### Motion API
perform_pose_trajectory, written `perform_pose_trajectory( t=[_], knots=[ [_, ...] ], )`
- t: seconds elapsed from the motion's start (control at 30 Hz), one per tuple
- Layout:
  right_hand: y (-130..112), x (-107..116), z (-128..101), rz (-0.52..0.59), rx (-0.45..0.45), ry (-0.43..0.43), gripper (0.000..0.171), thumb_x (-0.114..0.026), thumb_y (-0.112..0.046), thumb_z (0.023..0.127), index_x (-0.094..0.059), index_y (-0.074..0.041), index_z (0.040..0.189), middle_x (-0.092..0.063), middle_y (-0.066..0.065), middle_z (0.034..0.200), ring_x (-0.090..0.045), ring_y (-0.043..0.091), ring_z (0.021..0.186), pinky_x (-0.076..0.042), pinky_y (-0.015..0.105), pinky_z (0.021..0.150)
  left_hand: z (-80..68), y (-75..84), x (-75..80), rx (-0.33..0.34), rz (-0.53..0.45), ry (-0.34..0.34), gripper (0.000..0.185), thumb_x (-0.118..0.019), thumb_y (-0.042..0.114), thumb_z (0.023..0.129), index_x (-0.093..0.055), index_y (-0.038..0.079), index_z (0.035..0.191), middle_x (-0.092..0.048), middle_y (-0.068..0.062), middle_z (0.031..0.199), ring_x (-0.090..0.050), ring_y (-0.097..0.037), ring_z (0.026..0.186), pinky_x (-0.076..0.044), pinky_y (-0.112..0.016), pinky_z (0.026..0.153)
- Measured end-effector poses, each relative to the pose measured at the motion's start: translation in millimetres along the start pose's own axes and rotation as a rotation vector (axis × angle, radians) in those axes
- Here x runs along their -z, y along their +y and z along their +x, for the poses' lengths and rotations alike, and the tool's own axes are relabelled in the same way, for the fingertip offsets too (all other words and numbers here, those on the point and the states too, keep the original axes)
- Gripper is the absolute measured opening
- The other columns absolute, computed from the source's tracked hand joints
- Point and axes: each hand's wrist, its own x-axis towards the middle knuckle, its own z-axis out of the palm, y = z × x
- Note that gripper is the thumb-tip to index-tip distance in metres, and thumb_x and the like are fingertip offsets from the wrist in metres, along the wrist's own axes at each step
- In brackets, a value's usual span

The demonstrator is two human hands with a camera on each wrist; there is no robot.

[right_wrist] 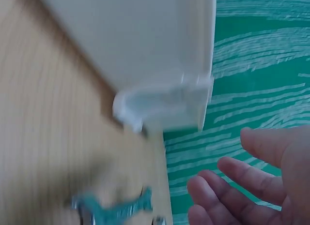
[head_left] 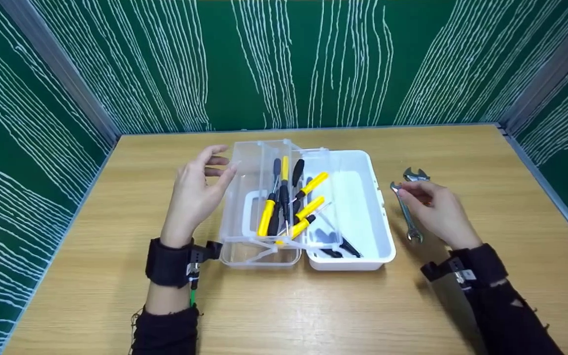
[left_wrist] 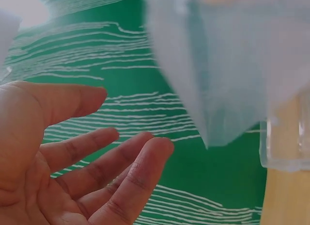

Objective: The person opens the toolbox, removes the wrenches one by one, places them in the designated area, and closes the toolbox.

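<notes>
My left hand (head_left: 197, 192) is raised beside the toolbox's clear tray (head_left: 244, 162). In the left wrist view its fingers (left_wrist: 140, 181) are spread, hold nothing and stay apart from the clear plastic (left_wrist: 213, 80). To the right of the white box (head_left: 358, 197), my right hand (head_left: 437, 209) hovers over two metal wrenches. One wrench (head_left: 406, 209) lies lengthwise; the other wrench (head_left: 414, 174) shows only its jaw end, the rest hidden by the hand. In the right wrist view the thumb and fingers (right_wrist: 232, 201) are parted with nothing between them.
Several yellow-and-black screwdrivers (head_left: 266, 217) lie in the clear trays. Black-handled tools (head_left: 349, 246) sit at the near end of the white box. Green walls (head_left: 303, 74) with white lines border the wooden table (head_left: 264, 310) at the back and sides.
</notes>
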Motion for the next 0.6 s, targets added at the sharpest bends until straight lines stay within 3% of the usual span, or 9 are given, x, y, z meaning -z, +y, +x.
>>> perform_pose_trajectory(
  t=[0.1,0.2,0.37,0.6],
  knots=[
    [-7.5,-6.4,1.6,0.029,0.012,-0.05,0.056,-0.055,-0.048,0.111,-0.064,-0.006,0.146,-0.071,0.02,0.136,-0.068,0.038,0.123,-0.058,0.039,0.103,-1.0,-5.9,2.5,0.013,0.012,0.008,0.047,-0.069,0.019,0.106,-0.058,0.009,0.15,-0.071,-0.018,0.136,-0.071,-0.034,0.122,-0.058,-0.05,0.108],
    [-11.2,-12.3,2.6,0.062,0.014,-0.099,0.061,-0.054,-0.049,0.111,-0.058,-0.003,0.151,-0.066,0.024,0.144,-0.064,0.043,0.131,-0.053,0.06,0.111,-3.2,-13.4,5.2,0.015,0.027,0.011,0.046,-0.067,0.016,0.106,-0.058,0.007,0.151,-0.071,-0.019,0.136,-0.07,-0.035,0.123,-0.057,-0.05,0.109],
    [-12.9,-19.3,4.1,0.091,0.013,-0.148,0.067,-0.055,-0.054,0.109,-0.055,-0.004,0.155,-0.063,0.023,0.151,-0.063,0.043,0.136,-0.053,0.061,0.112,-9.9,-30.1,9.3,0.025,0.071,-0.005,0.043,-0.066,0.011,0.105,-0.06,0.004,0.148,-0.071,-0.021,0.133,-0.071,-0.038,0.122,-0.057,-0.053,0.107],
    [-11.5,-27.4,6.0,0.075,0.031,-0.163,0.065,-0.054,-0.051,0.111,-0.056,-0.003,0.154,-0.066,0.022,0.148,-0.067,0.041,0.132,-0.057,0.058,0.107,-25.0,-55.1,6.0,0.105,0.109,-0.131,0.044,-0.064,0.014,0.106,-0.059,0.003,0.148,-0.071,-0.022,0.134,-0.069,-0.04,0.124,-0.059,-0.055,0.105]
  ],
)
